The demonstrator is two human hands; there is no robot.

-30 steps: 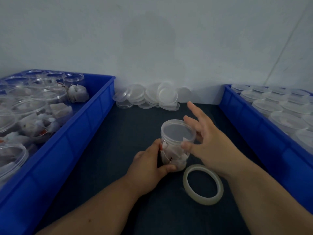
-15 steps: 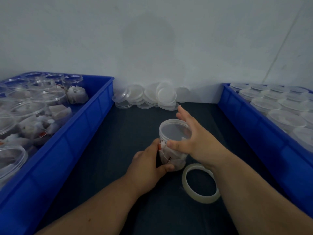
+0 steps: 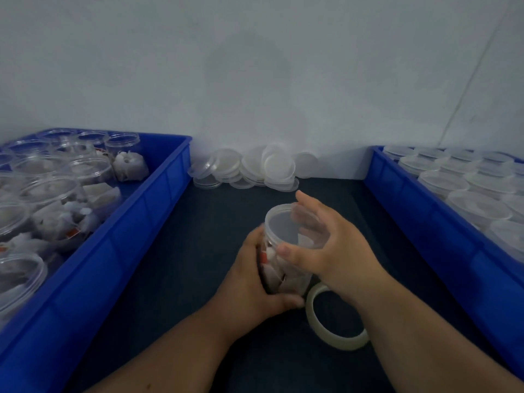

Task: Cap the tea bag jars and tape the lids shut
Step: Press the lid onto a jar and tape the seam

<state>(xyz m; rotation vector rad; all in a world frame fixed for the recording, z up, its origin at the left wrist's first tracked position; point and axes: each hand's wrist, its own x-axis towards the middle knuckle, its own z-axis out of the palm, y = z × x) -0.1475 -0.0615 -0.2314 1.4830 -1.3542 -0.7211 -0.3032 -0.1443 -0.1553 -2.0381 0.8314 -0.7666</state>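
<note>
Jar 1 | left hand, right hand grip it | tape roll 1

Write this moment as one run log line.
step: capping | left hand: grips tea bag jar | right hand: grips lid on jar | tape roll: flat on mat beside jar

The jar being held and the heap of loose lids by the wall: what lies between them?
Nothing. In the head view only a bare strip of dark mat separates the jar from the heap of lids.
</note>
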